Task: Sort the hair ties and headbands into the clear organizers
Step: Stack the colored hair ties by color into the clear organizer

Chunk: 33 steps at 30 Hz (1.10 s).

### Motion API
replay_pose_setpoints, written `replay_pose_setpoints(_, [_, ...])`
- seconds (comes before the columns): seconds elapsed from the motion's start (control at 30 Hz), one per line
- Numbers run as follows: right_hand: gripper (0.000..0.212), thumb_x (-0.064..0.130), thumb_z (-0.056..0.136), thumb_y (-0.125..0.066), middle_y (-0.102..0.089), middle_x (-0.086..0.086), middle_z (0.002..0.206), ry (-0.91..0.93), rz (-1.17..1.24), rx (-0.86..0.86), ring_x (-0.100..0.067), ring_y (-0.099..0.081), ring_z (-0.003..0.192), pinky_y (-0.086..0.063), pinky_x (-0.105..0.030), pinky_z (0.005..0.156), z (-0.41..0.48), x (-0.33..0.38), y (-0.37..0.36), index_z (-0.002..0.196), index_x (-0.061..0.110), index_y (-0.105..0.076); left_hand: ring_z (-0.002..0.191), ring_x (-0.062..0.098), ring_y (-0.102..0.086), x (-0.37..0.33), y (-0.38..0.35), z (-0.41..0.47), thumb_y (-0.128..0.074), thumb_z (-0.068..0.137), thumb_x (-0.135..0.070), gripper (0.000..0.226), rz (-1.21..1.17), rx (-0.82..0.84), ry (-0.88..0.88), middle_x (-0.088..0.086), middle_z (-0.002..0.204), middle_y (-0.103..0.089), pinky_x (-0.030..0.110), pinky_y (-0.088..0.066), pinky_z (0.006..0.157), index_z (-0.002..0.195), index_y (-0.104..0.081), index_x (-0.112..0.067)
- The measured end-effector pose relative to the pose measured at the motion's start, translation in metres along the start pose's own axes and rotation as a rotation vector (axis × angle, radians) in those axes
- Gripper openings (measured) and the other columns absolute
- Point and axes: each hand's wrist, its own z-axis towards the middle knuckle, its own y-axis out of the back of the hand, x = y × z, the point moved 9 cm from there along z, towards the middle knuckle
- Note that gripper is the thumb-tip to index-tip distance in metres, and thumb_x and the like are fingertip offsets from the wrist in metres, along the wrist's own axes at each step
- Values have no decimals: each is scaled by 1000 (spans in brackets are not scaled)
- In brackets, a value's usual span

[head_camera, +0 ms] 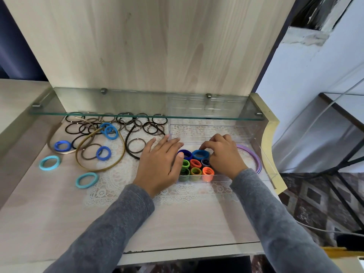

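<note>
Head view: blue tie [201,154] stands in organizer [218,178], back row, under right hand [224,154]. Its fingers are curled on the tie's far rim; real grip or not, can't tell. Left hand [159,164] lies flat, fingers straight, at organizer's left wall. Loose ties [59,145] lie further left, nearer left hand, so prob. its pick next.

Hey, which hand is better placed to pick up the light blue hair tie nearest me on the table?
Probably the left hand: that light blue hair tie lies on its side, left of the clear organizer, while the right hand is curled over the sorted ties inside it.
</note>
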Motion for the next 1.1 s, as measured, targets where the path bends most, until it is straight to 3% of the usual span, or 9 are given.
replay_pose_setpoints(0.23, [48,-1,82,-47,-53,1,118,-23,54,-19,-21,-36,110,-32,-34,92,-1,-5,2,115,29,-65,147,14,-32,10,-11,-7,-13,100,-46,62,-2,85,-3,-11,153,-43,42,-16,121,145,-50,-27])
replay_pose_setpoints(0.43, [42,-10,74,-45,-55,4,95,-48,269,-262,-17,-38,94,-30,-28,77,-19,-24,21,85,17,-75,149,12,-27,-7,-3,-11,-22,102,-40,52,-70,57,-151,-11,152,-44,47,-16,121,141,-53,-27])
replay_pose_setpoints(0.6, [44,0,64,-38,-63,7,84,189,429,-397,-21,-52,89,-38,-18,82,-36,-11,34,76,16,-77,145,11,-36,-29,5,-21,-32,101,-35,45,-109,3,-327,-13,143,-55,44,-20,119,132,-62,-26])
replay_pose_setpoints(0.7, [43,8,70,-38,-70,7,84,286,427,-398,-18,-60,86,-49,-34,80,-40,-2,38,81,16,-78,144,10,-37,-27,5,-23,-33,101,-36,44,-133,-9,-330,-14,140,-58,46,-23,118,129,-65,-27])
replay_pose_setpoints(0.8, [42,13,70,-38,-71,8,83,324,378,-401,-16,-60,83,-50,-44,75,-40,-3,34,80,20,-79,144,9,-36,-28,4,-22,-33,101,-37,43,-153,7,-327,-14,140,-58,45,-21,118,129,-64,-27])
replay_pose_setpoints(1.1, [38,10,70,-45,-70,14,80,345,356,-404,-16,-58,80,-48,-48,68,-38,-6,26,77,25,-79,144,8,-35,-28,2,-22,-35,100,-40,42,-180,37,-338,-17,139,-58,43,-19,117,130,-63,-30])
